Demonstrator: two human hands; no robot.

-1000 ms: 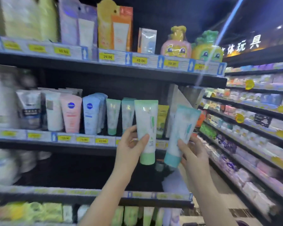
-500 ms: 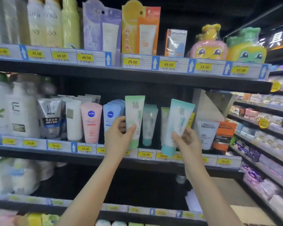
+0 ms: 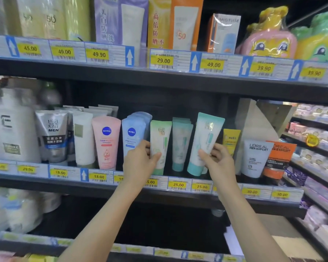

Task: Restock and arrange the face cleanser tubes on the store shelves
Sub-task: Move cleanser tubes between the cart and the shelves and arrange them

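Left hand (image 3: pixel 140 161) has set green tube (image 3: pixel 160 142) lower — onto shelf (image 3: pixel 159 195).

Two bare forearms are seen rising from the 6 o'clock edge of the head view, the left one from about 7 o'clock and the right one from about 5 o'clock. No sleeve, watch, bracelet or glove is worn on either arm as far as the frame edge. The left hand (image 3: pixel 140 163) and the right hand (image 3: pixel 219 162) are uncovered, with no ring to be made out, and the nails are kept short and unpainted where they can be seen.
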